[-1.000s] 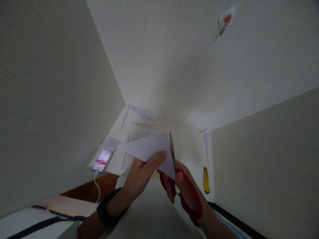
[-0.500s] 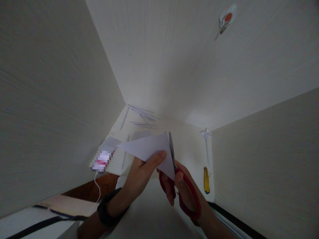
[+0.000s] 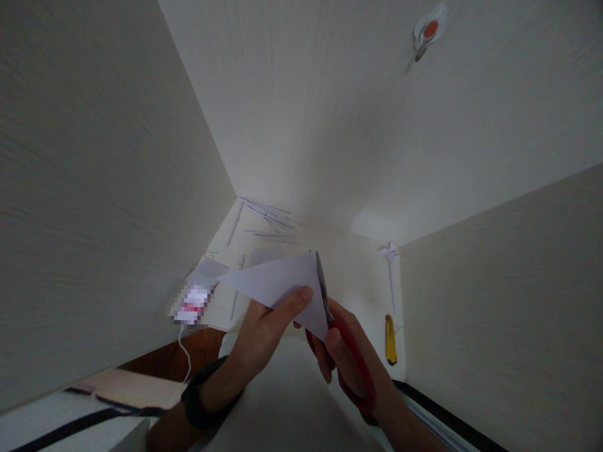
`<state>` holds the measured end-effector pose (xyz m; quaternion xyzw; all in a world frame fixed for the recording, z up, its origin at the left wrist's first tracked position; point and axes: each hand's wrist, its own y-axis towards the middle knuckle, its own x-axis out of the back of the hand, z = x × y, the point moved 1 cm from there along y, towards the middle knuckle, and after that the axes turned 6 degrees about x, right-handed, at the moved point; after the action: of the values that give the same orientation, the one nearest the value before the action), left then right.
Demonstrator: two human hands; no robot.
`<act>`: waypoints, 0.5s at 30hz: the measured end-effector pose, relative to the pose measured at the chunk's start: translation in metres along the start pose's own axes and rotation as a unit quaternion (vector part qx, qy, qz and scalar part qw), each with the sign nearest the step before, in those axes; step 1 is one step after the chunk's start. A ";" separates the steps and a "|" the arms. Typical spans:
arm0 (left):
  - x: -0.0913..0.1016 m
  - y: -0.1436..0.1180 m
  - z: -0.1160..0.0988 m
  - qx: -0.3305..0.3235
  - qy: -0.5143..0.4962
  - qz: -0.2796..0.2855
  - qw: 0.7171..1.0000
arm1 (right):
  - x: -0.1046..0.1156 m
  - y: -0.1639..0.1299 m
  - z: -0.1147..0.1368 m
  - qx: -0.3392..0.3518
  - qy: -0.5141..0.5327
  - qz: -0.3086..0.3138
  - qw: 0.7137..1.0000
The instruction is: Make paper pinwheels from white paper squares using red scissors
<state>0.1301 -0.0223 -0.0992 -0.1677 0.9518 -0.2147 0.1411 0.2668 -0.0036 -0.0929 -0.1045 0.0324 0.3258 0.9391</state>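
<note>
Between my hands is a white piece of paper (image 3: 277,276), folded into a pointed triangle with its tip to the left. My left hand (image 3: 276,326) pinches it, thumb on top near the wide right end and the other fingers hidden beneath. Red-handled scissors (image 3: 360,367) are in my right hand (image 3: 351,339), with the thumb and fingers through the loops. Their blades lie along the paper's right edge, almost closed on it, tips pointing away from me.
Several thin paper sticks (image 3: 271,213) lie at the back left of the white table (image 3: 358,276). A lit phone (image 3: 192,304) with a white cable rests at the left. At the right are a yellow box cutter (image 3: 391,340) and a white paper flower (image 3: 389,251) on a stick. Walls surround the table.
The scissor blades and handles have come closer together along the paper's right edge. The paper and my left hand have shifted slightly left.
</note>
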 end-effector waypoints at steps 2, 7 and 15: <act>0.001 0.000 0.001 0.002 0.001 -0.001 1.000 | 0.000 0.000 0.000 0.001 0.002 0.000 1.000; 0.000 0.001 0.001 0.005 -0.001 0.002 1.000 | -0.002 -0.002 -0.001 -0.002 0.015 -0.002 1.000; 0.000 -0.001 -0.001 0.009 -0.006 0.006 1.000 | 0.000 -0.002 -0.003 -0.009 0.011 -0.007 1.000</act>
<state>0.1298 -0.0227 -0.0980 -0.1622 0.9500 -0.2212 0.1492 0.2679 -0.0055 -0.0954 -0.1166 0.0394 0.3185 0.9399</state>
